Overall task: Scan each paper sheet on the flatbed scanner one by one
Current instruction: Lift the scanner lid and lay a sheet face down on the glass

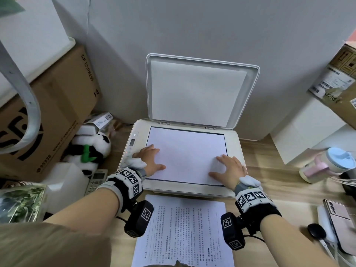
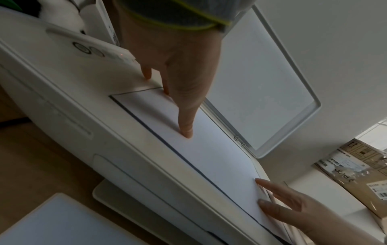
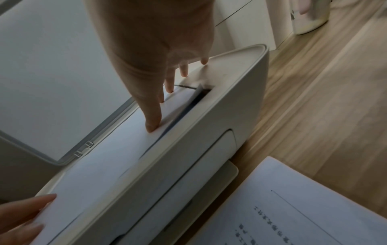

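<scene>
Paper sheets numbered two in view: one blank-side-up sheet [image 1: 185,155] lay flat on the glass of the single flatbed scanner [image 1: 234,139], and one printed sheet [image 1: 183,232] lay on the wooden table [image 1: 269,180] just in front of the scanner; the scanner lid [image 1: 194,91] stood raised against the wall. Both hands rested on the sheet on the glass; the left hand [image 1: 150,158] lay with straight, spread fingers on the sheet's near left part, its outer fingers reaching onto the scanner frame; the right hand [image 1: 229,168] lay likewise flat and spread on the near right part; in the right wrist view the sheet's right edge curled slightly up off the glass beside the fingertips [image 3: 153,127]; neither hand gripped anything. Left of the scanner sat one plush panda [image 1: 90,151], one large cardboard box [image 1: 52,112] and one remote control [image 1: 96,182]; to the right stood one lidded bottle [image 1: 327,164], one phone [image 1: 337,212] and one more cardboard box [image 1: 341,74].
</scene>
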